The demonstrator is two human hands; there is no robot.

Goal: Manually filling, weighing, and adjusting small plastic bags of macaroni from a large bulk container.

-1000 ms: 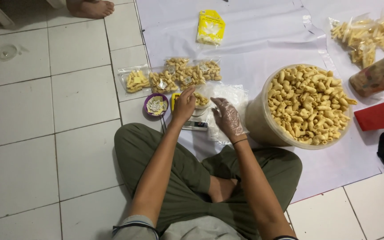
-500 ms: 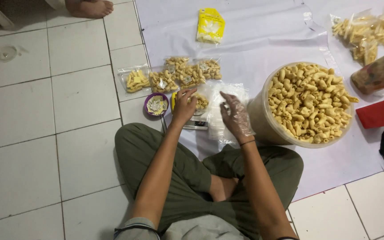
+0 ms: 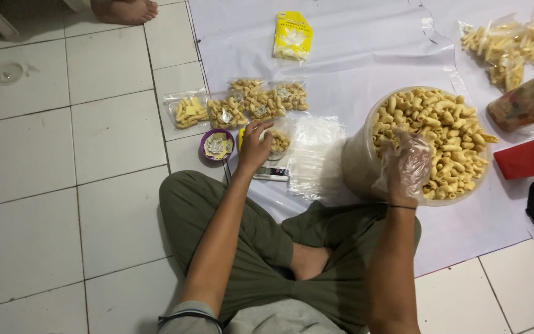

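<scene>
- While your bare left hand (image 3: 253, 145) rests with fingers curled on a small clear plastic bag partly filled with yellow curled snacks (image 3: 277, 141), your right hand (image 3: 406, 166), covered by a thin clear plastic glove, hangs loosely open over the near rim of the large round translucent tub heaped with the same yellow snacks (image 3: 431, 142); whether that hand has any pieces in it you cannot tell.
- Judge the snacks as light, dry and brittle: scoop them loosely rather than squeeze, or they will likely crumble.
- Treat the small bag as soft, thin and slippery; it sits on what looks like a small flat scale (image 3: 271, 174), just beside your left knee. Pinch it at the open mouth, not the filled belly.
- Expect the stack of empty clear plastic bags (image 3: 314, 154), lying between the small bag and the tub, to cling and slide.
- Note the row of filled clear snack packets (image 3: 236, 105) beyond your left hand, and a small purple round dish of paper labels (image 3: 217, 145) just beside it.
- Mind the surface: a thin white plastic sheet (image 3: 366, 49) spread over pale floor tiles (image 3: 63, 154), smooth and likely to shift under things.
- See also a yellow packet (image 3: 292, 36) farther off, another pile of filled packets (image 3: 514, 43) at the far right, and another person's bare foot (image 3: 125, 10) at the top edge.
</scene>
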